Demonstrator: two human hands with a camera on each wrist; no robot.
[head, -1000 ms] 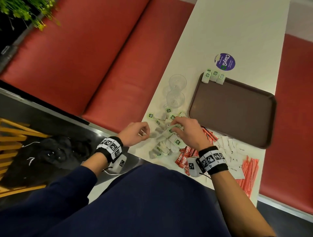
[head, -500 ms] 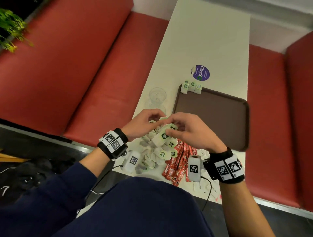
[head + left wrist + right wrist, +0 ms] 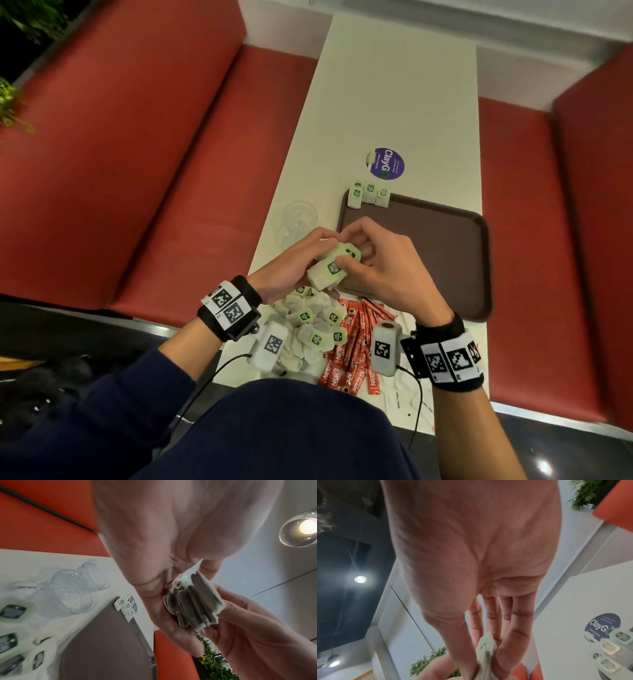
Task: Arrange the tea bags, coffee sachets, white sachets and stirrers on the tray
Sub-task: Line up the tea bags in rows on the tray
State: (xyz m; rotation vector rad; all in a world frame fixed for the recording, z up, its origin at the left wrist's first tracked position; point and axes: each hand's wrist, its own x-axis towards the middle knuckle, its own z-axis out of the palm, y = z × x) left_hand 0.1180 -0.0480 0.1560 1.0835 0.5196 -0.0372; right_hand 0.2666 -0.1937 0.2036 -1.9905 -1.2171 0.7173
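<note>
Both hands are raised over the tray's near left corner, holding one stack of white tea bags with green tags (image 3: 334,270) between them. My left hand (image 3: 301,260) grips the stack from the left, my right hand (image 3: 373,263) from the right, thumb on top. In the left wrist view the stack (image 3: 193,604) shows edge-on between the fingers. The brown tray (image 3: 445,260) carries three tea bags (image 3: 369,196) at its far left corner. More tea bags (image 3: 308,329), red coffee sachets (image 3: 356,346) and white sachets (image 3: 404,394) lie on the table below my wrists.
Clear plastic cups (image 3: 298,219) lie left of the tray near the white table's left edge. A purple round sticker (image 3: 387,163) sits beyond the tray on the table (image 3: 394,85). Red bench seats (image 3: 154,154) flank the table on both sides.
Both hands have lifted off the pile with a stack of tea bags and come together above the tray's near left corner. The head view has shifted toward the tray.
</note>
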